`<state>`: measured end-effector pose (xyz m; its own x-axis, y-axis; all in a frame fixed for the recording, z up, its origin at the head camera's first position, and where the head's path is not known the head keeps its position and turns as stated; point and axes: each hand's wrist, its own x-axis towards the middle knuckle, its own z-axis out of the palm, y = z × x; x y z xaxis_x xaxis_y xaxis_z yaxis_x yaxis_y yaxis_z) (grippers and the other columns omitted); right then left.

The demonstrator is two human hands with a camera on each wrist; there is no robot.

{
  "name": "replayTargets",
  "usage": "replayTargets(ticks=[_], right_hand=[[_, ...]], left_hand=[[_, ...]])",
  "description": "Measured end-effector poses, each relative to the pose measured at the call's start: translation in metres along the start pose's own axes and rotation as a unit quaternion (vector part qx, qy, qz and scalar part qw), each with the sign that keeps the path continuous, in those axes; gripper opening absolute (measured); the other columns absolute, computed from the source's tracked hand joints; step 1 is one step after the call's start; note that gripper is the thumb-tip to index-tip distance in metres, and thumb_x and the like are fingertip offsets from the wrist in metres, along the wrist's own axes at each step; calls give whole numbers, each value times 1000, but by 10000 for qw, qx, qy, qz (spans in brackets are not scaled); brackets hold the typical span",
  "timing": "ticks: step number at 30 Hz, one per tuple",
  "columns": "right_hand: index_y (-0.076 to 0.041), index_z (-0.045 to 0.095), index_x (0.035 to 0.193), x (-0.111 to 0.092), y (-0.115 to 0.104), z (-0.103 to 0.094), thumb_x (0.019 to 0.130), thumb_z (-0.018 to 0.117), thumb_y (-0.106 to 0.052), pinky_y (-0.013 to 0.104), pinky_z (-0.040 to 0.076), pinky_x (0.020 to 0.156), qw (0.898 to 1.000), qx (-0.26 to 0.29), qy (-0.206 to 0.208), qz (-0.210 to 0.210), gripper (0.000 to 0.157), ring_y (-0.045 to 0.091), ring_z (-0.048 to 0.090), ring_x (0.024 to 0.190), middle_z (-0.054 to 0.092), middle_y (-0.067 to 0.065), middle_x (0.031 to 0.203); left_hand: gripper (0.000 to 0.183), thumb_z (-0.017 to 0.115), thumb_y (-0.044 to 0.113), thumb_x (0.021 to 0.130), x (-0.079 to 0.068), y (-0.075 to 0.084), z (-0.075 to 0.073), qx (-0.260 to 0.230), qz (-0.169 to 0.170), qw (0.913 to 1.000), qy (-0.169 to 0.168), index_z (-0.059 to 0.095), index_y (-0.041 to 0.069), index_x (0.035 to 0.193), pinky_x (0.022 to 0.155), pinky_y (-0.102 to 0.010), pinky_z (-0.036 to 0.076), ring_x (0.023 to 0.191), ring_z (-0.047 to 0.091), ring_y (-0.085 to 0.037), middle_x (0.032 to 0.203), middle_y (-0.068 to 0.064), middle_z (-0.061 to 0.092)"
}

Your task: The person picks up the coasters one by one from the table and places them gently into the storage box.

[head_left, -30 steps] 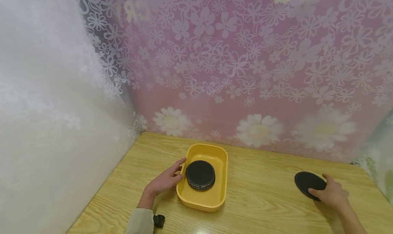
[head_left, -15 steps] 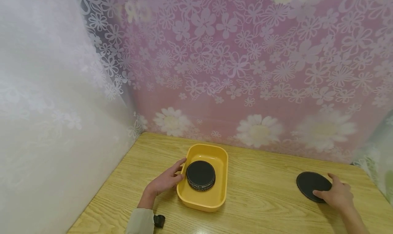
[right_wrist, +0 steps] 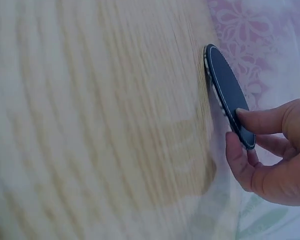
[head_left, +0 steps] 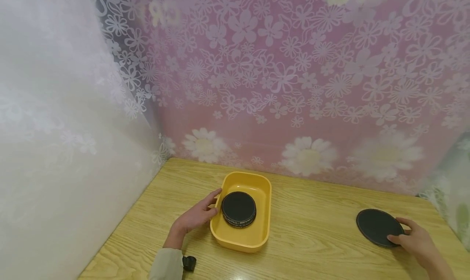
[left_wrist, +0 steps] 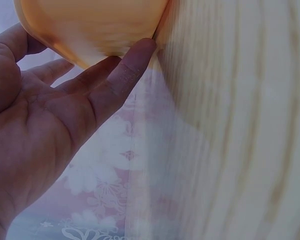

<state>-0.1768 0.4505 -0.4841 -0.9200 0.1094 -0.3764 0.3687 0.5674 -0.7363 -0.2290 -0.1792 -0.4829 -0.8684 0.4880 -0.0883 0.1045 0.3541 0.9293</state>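
Note:
On the right of the table, my right hand pinches the near right edge of a round black coaster. In the right wrist view the thumb is on the coaster's dark face and fingers reach beneath; the far edge seems to touch or nearly touch the wood. A stack of similar black coasters lies inside a yellow rectangular tray. My left hand rests against the tray's left side, fingers extended. The left wrist view shows those fingertips touching the tray's outer wall.
The wooden table runs back to a pink floral curtain. A pale curtain hangs along the left side. A black strap piece sits beside the left sleeve.
My right hand has shifted right and slightly nearer, drawing the coaster the same way, and its grip is now at the coaster's edge. The left hand and tray stay put.

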Motion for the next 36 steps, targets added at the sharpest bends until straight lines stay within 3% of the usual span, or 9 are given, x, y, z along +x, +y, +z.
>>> replayTargets(ticks=[3,6,10,14,15,18,23,30,36], right_hand=[[20,-3,147,-5,1,1,92,67,-3,37,58,75,9986,536,-5,37,92,25,70,81,37,55,116],[15,1,150,-11,1,1,92,64,3,35,57,76,9933,1148,-36,114,87,19,69,77,54,33,97],[6,4,155,-16,4,0,94,62,4,33,57,79,9798,1967,-198,286,85,18,69,79,55,28,104],[-26,20,152,-18,11,0,96,61,-1,33,56,81,9692,2418,-355,302,74,18,71,81,58,24,104],[-34,26,144,-18,12,0,96,62,-1,33,56,81,9675,2489,-358,285,68,18,71,82,57,13,98],[-48,30,121,-18,14,1,98,60,-4,32,56,84,9627,2654,-471,247,58,16,71,83,52,9,96],[-50,35,115,-17,9,5,99,58,-5,31,55,84,9552,2892,-616,112,53,16,70,85,49,9,96],[-50,62,94,-16,2,13,97,55,7,34,56,84,9308,3472,-1107,-271,58,18,70,88,54,9,104],[-49,62,94,-16,-6,23,95,57,8,35,57,83,9274,3588,-1019,-296,58,19,71,88,59,1,100]], left_hand=[[65,48,19,104,0,0,-1,27,-4,10000,10,17,19,161,89,-42,48,131,47,-38,152,-25,33],[65,48,18,104,0,0,-1,23,-5,10000,-6,17,19,161,86,-40,47,132,45,-38,153,-25,32],[66,48,18,103,1,0,-2,5,-20,10000,-28,16,20,161,82,-39,46,132,44,-38,154,-25,31],[66,49,19,103,1,1,-2,16,-30,10000,-14,17,20,161,83,-39,45,136,40,-39,155,-24,31],[66,49,19,103,1,1,-2,13,-27,10000,-17,17,20,161,84,-39,45,137,40,-40,155,-24,31],[67,49,19,103,0,1,-2,7,-26,10000,-27,16,20,161,84,-39,45,137,39,-39,155,-24,30],[67,48,19,103,-1,1,-3,-36,-12,10000,-43,15,20,161,83,-38,46,135,42,-38,155,-24,30],[66,48,20,104,-1,-1,-2,-47,-6,10000,-52,15,20,161,85,-39,46,135,43,-38,155,-24,31],[65,47,20,104,-2,-2,-1,-43,-17,10000,-51,16,21,161,84,-39,46,133,45,-38,155,-24,30]])
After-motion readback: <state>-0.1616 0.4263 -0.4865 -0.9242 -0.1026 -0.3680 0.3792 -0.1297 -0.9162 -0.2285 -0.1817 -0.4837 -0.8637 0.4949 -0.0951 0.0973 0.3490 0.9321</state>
